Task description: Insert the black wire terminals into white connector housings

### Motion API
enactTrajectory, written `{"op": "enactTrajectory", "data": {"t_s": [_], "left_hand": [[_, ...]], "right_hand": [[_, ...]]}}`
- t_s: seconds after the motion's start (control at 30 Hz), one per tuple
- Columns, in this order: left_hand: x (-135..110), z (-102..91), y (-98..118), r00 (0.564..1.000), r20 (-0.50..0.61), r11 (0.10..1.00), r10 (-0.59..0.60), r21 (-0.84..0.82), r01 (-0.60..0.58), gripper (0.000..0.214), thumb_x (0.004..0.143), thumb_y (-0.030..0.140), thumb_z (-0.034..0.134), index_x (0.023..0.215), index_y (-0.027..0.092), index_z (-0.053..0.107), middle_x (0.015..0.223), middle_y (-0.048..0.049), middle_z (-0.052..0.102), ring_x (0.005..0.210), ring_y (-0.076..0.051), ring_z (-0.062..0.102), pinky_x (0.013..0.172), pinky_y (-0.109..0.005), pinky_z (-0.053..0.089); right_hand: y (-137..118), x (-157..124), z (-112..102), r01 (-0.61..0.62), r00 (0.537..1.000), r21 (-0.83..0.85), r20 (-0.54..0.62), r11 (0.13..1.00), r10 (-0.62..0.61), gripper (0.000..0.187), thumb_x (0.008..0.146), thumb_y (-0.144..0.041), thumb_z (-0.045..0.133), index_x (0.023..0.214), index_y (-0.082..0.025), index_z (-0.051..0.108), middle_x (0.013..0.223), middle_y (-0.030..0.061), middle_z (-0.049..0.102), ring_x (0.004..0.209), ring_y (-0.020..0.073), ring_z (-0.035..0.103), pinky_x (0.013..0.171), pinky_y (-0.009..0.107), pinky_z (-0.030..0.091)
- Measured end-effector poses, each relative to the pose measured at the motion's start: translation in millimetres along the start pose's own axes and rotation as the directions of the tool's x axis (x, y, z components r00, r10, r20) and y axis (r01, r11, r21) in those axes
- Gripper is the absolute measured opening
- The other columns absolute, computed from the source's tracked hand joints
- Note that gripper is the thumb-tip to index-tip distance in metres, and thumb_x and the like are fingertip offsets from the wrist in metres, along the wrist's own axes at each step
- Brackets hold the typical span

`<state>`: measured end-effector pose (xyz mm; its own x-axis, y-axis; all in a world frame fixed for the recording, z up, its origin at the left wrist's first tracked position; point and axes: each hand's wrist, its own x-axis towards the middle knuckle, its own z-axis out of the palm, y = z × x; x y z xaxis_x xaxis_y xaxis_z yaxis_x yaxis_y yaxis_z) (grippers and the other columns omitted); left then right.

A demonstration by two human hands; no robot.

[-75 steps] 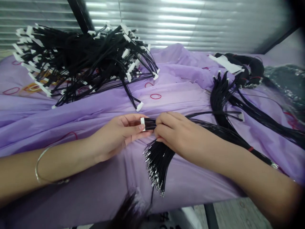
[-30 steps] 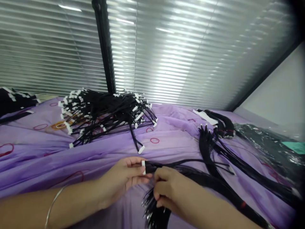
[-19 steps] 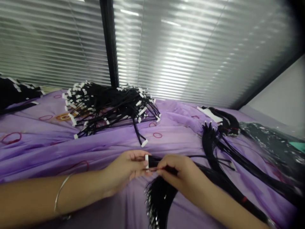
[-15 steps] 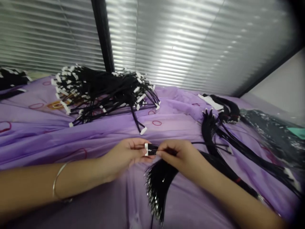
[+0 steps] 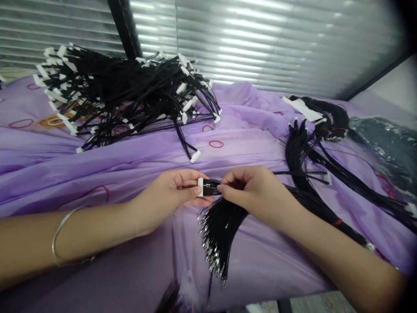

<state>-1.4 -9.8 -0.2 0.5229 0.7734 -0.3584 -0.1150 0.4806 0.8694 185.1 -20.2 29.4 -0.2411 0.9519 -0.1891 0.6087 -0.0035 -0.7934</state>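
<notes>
Between thumb and fingers, my left hand (image 5: 174, 190) pinches a small white connector (image 5: 200, 187). Several thin black wires (image 5: 211, 187) run from it to the right. My right hand (image 5: 252, 188) is closed, its thumb and forefinger pinching a wire just beside the connector. Whether that wire's tip sits inside the housing is too small to tell. Below my right hand a thick bundle of black wires (image 5: 221, 234) fans out, with shiny metal terminals at its ends. The bundle continues to the right under my forearm, with a red band around it.
A big pile of black cables with white connectors (image 5: 130, 95) lies at the back left on the purple cloth (image 5: 143, 161). More black wire bundles (image 5: 299, 152) and a clear plastic bag (image 5: 387, 143) are at the right. Red rubber bands (image 5: 216, 144) are scattered about. Blinds (image 5: 228, 39) stand behind.
The camera view has tipped down and come closer, so the table's contents appear larger and higher. Both hands keep their pinch at the connector, whose wires now show more clearly.
</notes>
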Motion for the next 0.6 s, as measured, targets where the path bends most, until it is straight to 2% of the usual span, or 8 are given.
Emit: {"op": "enactTrajectory", "data": {"t_s": [0.27, 0.6], "left_hand": [[1.1, 1.1, 1.6, 1.000, -0.023, 1.000, 0.006, 0.007, -0.006, 0.015, 0.077, 0.017, 0.065, 0.092, 0.015, 0.064, 0.085, -0.0036, 0.071, 0.074, -0.014, 0.066, 0.075, -0.025, 0.051], [-0.7, -0.1, 1.0, 1.000, -0.002, 0.999, 0.012, 0.034, -0.012, 0.014, 0.079, 0.016, 0.062, 0.093, 0.016, 0.065, 0.085, -0.0022, 0.071, 0.075, -0.013, 0.066, 0.074, -0.023, 0.051]], "right_hand": [[0.5, -4.4, 3.3, 0.128, 0.984, -0.137, -0.106, 0.982, -0.143, 0.009, 0.069, -0.014, 0.054, 0.064, -0.017, 0.062, 0.056, -0.0032, 0.059, 0.052, 0.0084, 0.050, 0.049, 0.020, 0.035], [2.2, -4.2, 2.9, 0.141, 0.983, -0.154, -0.094, 0.978, -0.156, 0.010, 0.070, -0.014, 0.055, 0.064, -0.018, 0.061, 0.056, -0.0041, 0.059, 0.051, 0.0082, 0.050, 0.048, 0.020, 0.035]]}}
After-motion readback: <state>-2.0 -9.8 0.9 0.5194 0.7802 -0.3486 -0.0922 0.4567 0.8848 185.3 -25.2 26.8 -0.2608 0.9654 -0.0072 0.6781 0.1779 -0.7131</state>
